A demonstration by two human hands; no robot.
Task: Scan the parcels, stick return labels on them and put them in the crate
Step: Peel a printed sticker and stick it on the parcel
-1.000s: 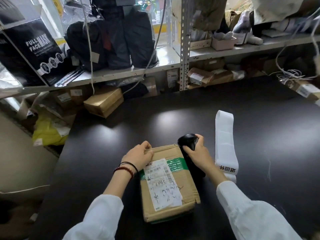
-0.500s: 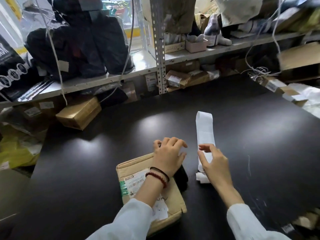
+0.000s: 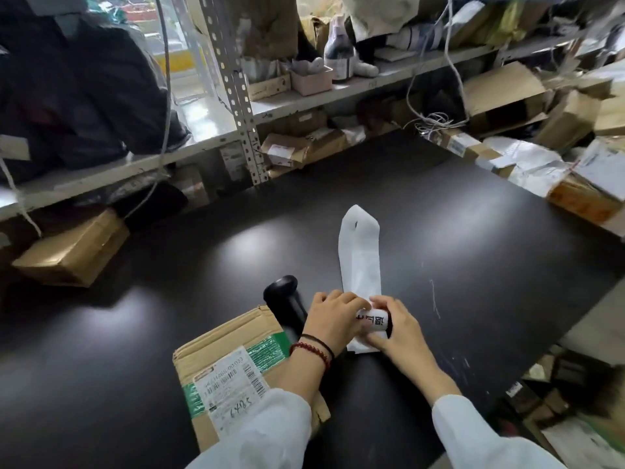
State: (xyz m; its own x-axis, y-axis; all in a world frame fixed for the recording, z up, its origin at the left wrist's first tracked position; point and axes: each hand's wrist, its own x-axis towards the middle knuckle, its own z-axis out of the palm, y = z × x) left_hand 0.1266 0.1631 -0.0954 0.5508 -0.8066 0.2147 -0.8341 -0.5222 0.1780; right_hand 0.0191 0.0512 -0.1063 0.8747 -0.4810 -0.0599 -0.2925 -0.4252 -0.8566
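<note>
Left hand (image 3: pixel 333 318), right hand (image 3: pixel 400 331) pinch label strip (image 3: pixel 360 258); sleeve (image 3: pixel 267 431) covers parcel (image 3: pixel 230 350).

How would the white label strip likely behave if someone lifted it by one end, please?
Probably floppy: the strip lies flat on the table and curls over where the left hand and right hand hold it. Likely very light, being thin paper. It may slide easily on the glossy top.

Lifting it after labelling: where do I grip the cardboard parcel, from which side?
Probably its left edge, from the left and above: the cardboard parcel lies flat with bare table along that edge, while the scanner lies by its far right corner and the left forearm crosses its near right. The left hand and right hand hold the label strip.
</note>
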